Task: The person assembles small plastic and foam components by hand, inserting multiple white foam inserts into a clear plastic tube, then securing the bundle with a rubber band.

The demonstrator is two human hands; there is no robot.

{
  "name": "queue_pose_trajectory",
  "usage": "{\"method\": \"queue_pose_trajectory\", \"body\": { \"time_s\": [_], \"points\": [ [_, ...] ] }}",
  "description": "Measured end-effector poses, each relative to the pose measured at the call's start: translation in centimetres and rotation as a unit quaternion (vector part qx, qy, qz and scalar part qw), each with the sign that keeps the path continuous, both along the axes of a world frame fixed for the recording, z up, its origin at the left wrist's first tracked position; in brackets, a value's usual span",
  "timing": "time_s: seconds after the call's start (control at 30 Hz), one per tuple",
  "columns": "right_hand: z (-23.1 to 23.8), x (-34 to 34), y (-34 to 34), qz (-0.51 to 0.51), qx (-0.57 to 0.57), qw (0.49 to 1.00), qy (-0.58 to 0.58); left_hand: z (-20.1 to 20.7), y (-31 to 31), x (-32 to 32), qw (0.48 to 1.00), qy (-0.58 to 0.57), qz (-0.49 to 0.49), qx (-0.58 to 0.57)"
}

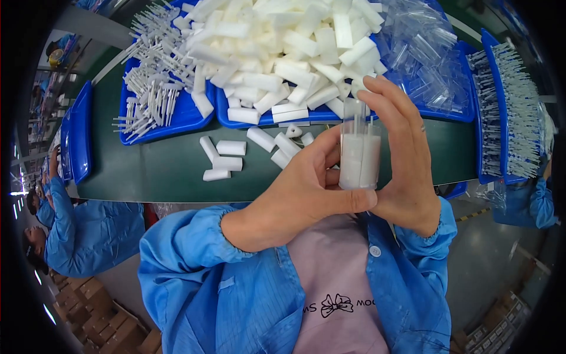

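Observation:
My left hand [295, 200] holds a clear plastic tube [361, 118] upright in front of my chest, its fingers behind the tube and its thumb across the lower end. Inside the tube sits a white foam piece [361, 159] with a lengthwise slit, and a thin white stick rises above it. My right hand [407, 159] is arched along the tube's right side, fingers extended and fingertips by the top rim; a gap shows between palm and tube. Whether those fingertips touch the tube is unclear, and the right thumb is mostly hidden.
Across the green table [147, 171], a blue tray [236, 117] is heaped with white foam pieces. White sticks [153, 88] fill a tray at left, clear tubes [424, 65] one at right. Loose foam pieces [227, 164] lie nearer. Bristly sticks [510, 112] stand far right. A co-worker [88, 230] sits left.

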State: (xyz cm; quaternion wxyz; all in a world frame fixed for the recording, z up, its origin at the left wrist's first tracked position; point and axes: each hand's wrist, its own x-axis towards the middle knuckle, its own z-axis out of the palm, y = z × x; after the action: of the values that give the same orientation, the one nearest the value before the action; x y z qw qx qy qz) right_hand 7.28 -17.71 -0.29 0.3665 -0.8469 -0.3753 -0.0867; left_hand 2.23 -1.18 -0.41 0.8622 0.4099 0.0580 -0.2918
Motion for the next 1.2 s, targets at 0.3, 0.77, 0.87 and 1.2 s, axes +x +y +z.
{"method": "queue_pose_trajectory", "body": {
  "time_s": [0.3, 0.77, 0.87, 1.2],
  "points": [
    [-0.1, -0.8, 0.4, 0.090, 0.138, 0.983, 0.077, -1.0, 0.8, -0.5, 0.968, 0.119, -0.039, -0.218],
    [2.2, -2.1, 0.1, 0.027, -0.062, 0.997, 0.027, -1.5, 0.0, -0.2, 0.985, 0.090, -0.020, -0.144],
    [2.1, -2.1, 0.1, 0.030, -0.122, 0.992, 0.028, -1.4, 0.3, 0.0, 0.985, 0.116, -0.027, -0.126],
    [1.0, -1.6, 0.4, 0.039, -0.094, 0.994, 0.033, 0.0, 0.6, 0.1, 0.984, 0.153, 0.011, -0.089]
  ]
}}
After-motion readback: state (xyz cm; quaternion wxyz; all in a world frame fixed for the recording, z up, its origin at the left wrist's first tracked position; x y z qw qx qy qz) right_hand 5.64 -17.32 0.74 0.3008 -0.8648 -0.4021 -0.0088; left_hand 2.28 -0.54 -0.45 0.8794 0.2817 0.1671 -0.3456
